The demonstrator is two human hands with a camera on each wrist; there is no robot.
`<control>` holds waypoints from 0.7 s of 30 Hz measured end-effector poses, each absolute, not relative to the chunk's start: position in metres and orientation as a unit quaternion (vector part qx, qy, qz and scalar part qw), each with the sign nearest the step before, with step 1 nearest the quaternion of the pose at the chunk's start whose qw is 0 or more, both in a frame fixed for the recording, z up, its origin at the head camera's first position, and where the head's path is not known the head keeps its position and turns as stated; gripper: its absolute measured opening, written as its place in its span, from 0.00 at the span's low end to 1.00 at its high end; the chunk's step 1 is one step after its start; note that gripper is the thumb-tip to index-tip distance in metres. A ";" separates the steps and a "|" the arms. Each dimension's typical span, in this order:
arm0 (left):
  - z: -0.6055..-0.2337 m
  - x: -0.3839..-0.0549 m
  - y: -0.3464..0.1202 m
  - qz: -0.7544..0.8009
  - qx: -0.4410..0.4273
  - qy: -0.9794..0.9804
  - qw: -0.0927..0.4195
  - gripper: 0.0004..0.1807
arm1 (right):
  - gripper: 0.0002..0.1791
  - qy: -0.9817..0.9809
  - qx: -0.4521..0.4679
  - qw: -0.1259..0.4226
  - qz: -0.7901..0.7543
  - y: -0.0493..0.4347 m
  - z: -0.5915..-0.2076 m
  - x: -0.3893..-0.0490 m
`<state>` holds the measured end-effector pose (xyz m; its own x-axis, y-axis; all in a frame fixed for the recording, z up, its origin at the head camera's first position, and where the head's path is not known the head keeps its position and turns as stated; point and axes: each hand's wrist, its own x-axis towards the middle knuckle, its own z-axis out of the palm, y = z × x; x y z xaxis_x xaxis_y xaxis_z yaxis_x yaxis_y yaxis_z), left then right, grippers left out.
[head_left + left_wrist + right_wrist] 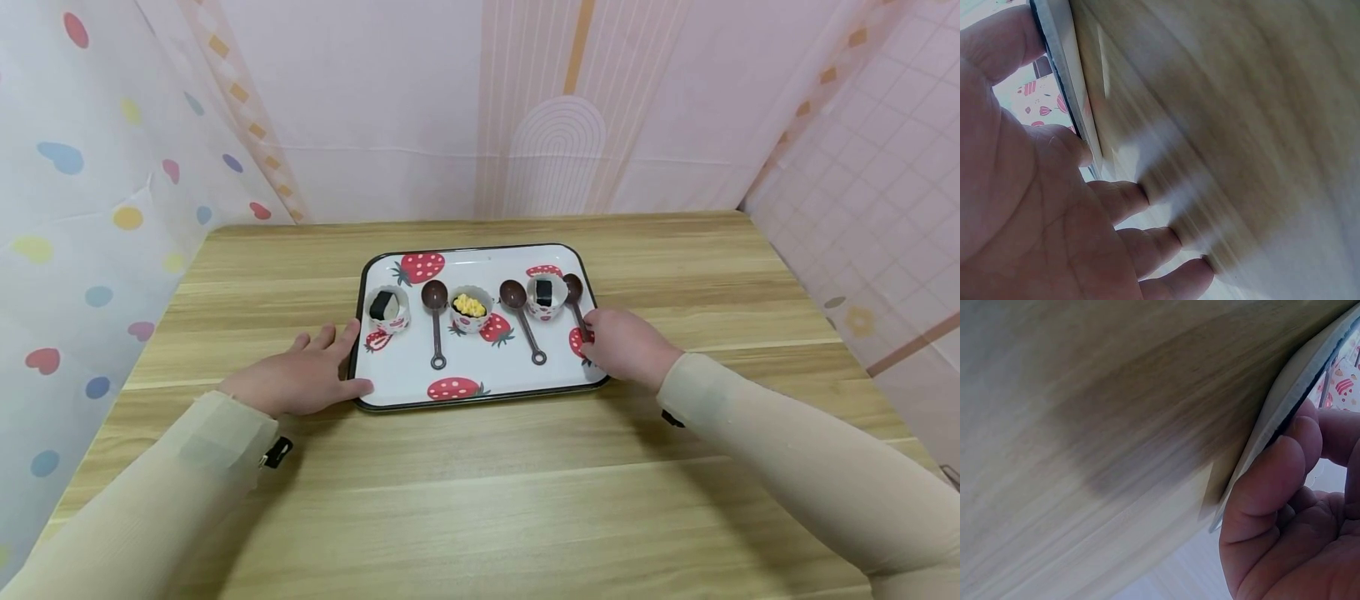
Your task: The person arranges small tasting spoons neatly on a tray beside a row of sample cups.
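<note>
A white strawberry-print tray (401, 375) with a dark rim lies on the wooden table. At its left edge rests my left hand (300, 375), thumb over the rim and the other fingers extended along the outside. My right hand (626, 343), fingers curled, pinches the handle of the rightmost brown spoon (573, 287) by the right rim. Two more brown spoons, a left one (434, 294) and a middle one (513, 293), lie with ringed handles toward me. Rice balls with black bands sit in the left cup (401, 322) and right cup (546, 312); yellow-topped food fills the middle cup (471, 323).
The tabletop (480, 500) is light wood grain. A pale patterned cloth (375, 108) hangs behind it, with a dotted cloth (97, 250) on the left and a checked one (892, 167) on the right.
</note>
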<state>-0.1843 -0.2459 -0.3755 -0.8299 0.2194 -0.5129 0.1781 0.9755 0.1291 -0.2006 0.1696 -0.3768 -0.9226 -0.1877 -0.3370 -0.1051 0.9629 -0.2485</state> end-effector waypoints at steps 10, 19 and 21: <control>-0.374 -0.185 -0.245 0.034 0.104 0.956 0.273 0.62 | 0.16 0.974 -0.067 0.187 -0.112 0.170 -0.376 -0.199; -0.373 -0.184 -0.244 0.035 0.100 0.956 0.274 0.62 | 0.22 0.974 -0.058 0.183 -0.119 0.171 -0.375 -0.198; -0.373 -0.184 -0.244 0.035 0.100 0.956 0.273 0.62 | 0.24 0.974 -0.054 0.180 -0.127 0.171 -0.374 -0.198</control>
